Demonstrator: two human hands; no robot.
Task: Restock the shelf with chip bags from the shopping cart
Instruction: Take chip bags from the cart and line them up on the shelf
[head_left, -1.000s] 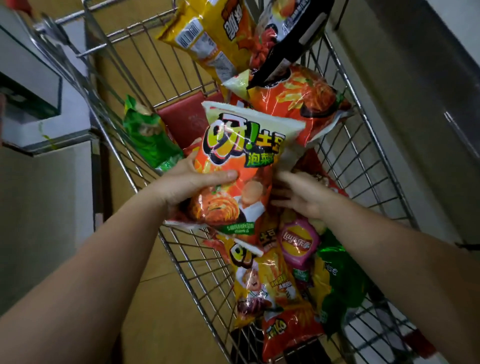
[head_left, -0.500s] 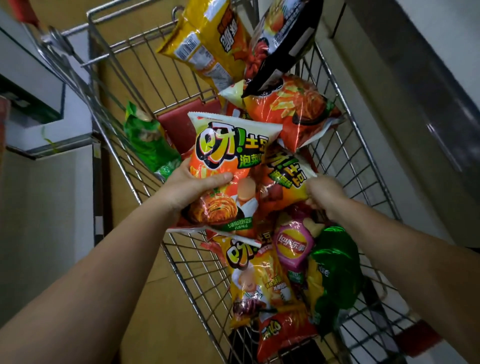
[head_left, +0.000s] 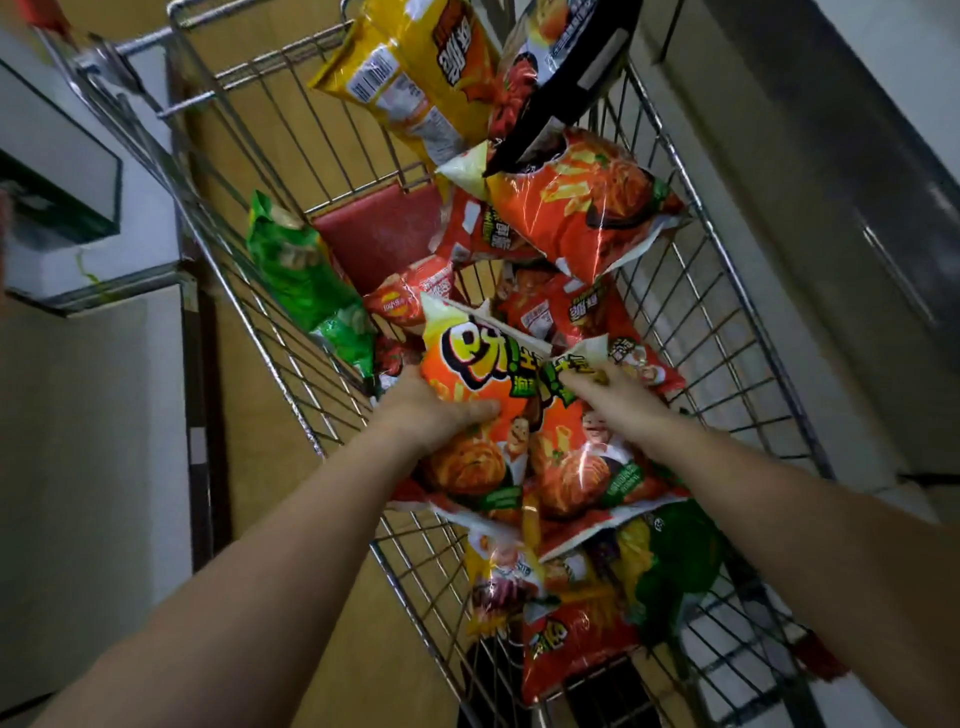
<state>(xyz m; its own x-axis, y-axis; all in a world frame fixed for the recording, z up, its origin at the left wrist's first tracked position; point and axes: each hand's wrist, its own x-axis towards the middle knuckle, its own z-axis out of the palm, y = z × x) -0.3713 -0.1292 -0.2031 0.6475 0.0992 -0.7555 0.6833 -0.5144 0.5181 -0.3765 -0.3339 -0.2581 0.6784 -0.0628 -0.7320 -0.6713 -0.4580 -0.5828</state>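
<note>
Over the wire shopping cart (head_left: 737, 332), my left hand (head_left: 431, 410) grips an orange chip bag (head_left: 478, 374) by its left side, thumb across the front. My right hand (head_left: 608, 395) grips a second orange chip bag (head_left: 582, 457) just to the right, and the two bags overlap. Both are lifted above several other bags in the cart: an orange one (head_left: 582, 208) at the back, a yellow one (head_left: 410, 73) and a black one (head_left: 561, 57) leaning at the far end, and a green one (head_left: 301, 270) against the left wall.
More bags, yellow (head_left: 504, 577), green (head_left: 675, 561) and red (head_left: 571, 649), lie at the cart's near end. A red seat flap (head_left: 379, 239) stands inside the cart. A white and green shelf unit (head_left: 57, 171) is on the left, a grey wall (head_left: 810, 182) on the right.
My right hand has taken a second orange bag out of the pile and lifted it beside the first. My left hand has kept its bag. The view has shifted over the cart.
</note>
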